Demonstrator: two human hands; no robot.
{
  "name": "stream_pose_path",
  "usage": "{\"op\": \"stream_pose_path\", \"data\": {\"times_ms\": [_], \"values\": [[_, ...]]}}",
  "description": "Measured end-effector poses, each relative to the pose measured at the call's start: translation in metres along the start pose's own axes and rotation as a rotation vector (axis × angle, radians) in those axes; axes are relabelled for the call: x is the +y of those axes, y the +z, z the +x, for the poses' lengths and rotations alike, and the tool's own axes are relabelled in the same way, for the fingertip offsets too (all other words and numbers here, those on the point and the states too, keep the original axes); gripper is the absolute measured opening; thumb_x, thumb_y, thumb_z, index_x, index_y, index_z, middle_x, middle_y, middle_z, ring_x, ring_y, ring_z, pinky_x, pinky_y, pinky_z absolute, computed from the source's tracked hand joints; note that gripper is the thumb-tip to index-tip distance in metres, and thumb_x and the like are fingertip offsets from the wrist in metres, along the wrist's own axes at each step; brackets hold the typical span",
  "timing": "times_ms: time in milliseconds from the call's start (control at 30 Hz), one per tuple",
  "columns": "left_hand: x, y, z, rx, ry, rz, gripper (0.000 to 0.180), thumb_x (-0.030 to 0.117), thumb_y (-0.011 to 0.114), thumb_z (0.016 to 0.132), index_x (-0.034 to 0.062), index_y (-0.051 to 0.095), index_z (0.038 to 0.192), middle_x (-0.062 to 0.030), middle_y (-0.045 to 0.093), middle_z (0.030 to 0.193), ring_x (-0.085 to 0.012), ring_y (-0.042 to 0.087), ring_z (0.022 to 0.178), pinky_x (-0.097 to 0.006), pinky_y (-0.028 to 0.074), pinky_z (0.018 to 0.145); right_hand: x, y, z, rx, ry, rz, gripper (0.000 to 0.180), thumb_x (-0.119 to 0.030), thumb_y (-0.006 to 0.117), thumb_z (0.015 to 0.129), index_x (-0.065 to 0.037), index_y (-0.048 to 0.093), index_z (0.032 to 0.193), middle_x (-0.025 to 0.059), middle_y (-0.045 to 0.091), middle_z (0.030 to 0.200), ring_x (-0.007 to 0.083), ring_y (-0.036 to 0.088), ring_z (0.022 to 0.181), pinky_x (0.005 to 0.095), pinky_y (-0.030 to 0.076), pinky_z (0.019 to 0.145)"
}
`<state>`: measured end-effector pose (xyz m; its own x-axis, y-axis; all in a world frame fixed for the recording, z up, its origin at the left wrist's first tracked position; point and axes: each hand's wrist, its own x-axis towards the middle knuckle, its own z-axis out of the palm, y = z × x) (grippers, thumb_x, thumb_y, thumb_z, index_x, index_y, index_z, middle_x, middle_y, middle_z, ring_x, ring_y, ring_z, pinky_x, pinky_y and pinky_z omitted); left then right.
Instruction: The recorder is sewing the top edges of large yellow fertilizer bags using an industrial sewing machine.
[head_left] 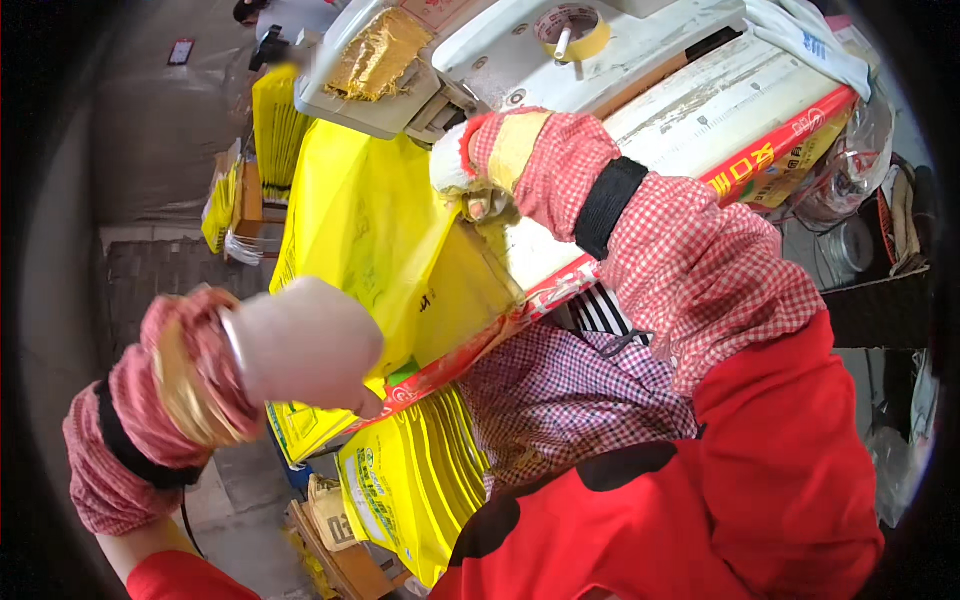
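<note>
A bright yellow plastic-like bag (350,200) lies over the table under the head of a sewing machine (385,75). My right hand (465,170), in a worn whitish glove with bare fingertips, is closed at the bag's right edge beside the machine head. My left hand (305,345), in a pale glove, hovers over the bag's near left part. Motion smears it and its fingers are not distinct. Checked sleeve covers with black bands wrap both forearms. Below the table edge hangs a fanned stack of yellow printed bags (415,480).
A tape roll (572,35) sits on the machine's bed. Red-edged white board (690,110) covers the table's right side. More yellow bags (277,130) stand at the far left, near a person at the top. A wooden stool (345,565) is below, and a checked cloth (570,400) covers my lap.
</note>
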<state>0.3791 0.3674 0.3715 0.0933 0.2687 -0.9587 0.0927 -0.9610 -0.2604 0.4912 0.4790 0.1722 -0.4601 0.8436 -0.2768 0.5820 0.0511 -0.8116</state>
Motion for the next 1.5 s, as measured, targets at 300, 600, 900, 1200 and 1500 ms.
{"op": "stream_pose_path", "data": {"times_ms": [300, 600, 900, 1200, 1500], "values": [[0.048, 0.006, 0.072, 0.199, 0.359, 0.004, 0.029, 0.036, 0.066, 0.074, 0.0073, 0.07, 0.073, -0.0152, 0.064, 0.069, -0.0348, 0.064, 0.07, -0.043, 0.051, 0.066, -0.01, 0.132, -0.072, 1.142, -0.005, -0.845, 0.021, -0.015, 0.049, 0.086, -0.004, 0.061, 0.074, 0.0091, 0.057, 0.062, 0.0225, 0.054, 0.048, 0.0364, 0.044, 0.044], [0.001, -0.028, -0.006, -0.167, -0.178, 0.322, 0.031, 0.039, 0.07, 0.071, 0.0098, 0.073, 0.081, -0.0115, 0.067, 0.074, -0.0295, 0.065, 0.074, -0.038, 0.052, 0.068, -0.008, 0.11, -0.001, 1.127, 0.172, -0.867, 0.015, -0.018, 0.054, 0.078, -0.009, 0.065, 0.072, 0.0118, 0.057, 0.055, 0.0248, 0.055, 0.048, 0.0386, 0.045, 0.047], [0.023, -0.014, 0.039, 0.073, 0.34, 0.045, 0.031, 0.037, 0.067, 0.073, 0.0086, 0.064, 0.062, -0.0119, 0.064, 0.067, -0.0328, 0.06, 0.064, -0.039, 0.05, 0.076, 0.029, 0.117, 0.009, 0.467, -0.84, 0.311, 0.018, -0.016, 0.063, 0.076, -0.013, 0.059, 0.058, 0.0049, 0.057, 0.058, 0.0222, 0.06, 0.057, 0.0375, 0.047, 0.051], [0.043, -0.012, 0.058, 0.102, 0.405, -0.02, 0.03, 0.033, 0.065, 0.071, 0.0039, 0.066, 0.063, -0.0142, 0.061, 0.062, -0.0353, 0.061, 0.066, -0.042, 0.049, 0.066, 0.017, 0.121, 0.075, -0.283, -1.78, 1.694, 0.026, -0.022, 0.058, 0.085, -0.013, 0.055, 0.06, 0.0021, 0.051, 0.051, 0.0192, 0.056, 0.048, 0.0339, 0.045, 0.048], [0.028, -0.03, 0.064, 0.215, 0.386, -0.211, 0.032, 0.034, 0.061, 0.079, 0.0037, 0.068, 0.076, -0.016, 0.063, 0.072, -0.0363, 0.062, 0.073, -0.045, 0.05, 0.067, 0.028, 0.129, 0.075, -0.227, -1.188, 2.349, 0.033, -0.025, 0.044, 0.095, 0.002, 0.06, 0.086, 0.0124, 0.06, 0.074, 0.0251, 0.061, 0.064, 0.0381, 0.05, 0.061]]}}
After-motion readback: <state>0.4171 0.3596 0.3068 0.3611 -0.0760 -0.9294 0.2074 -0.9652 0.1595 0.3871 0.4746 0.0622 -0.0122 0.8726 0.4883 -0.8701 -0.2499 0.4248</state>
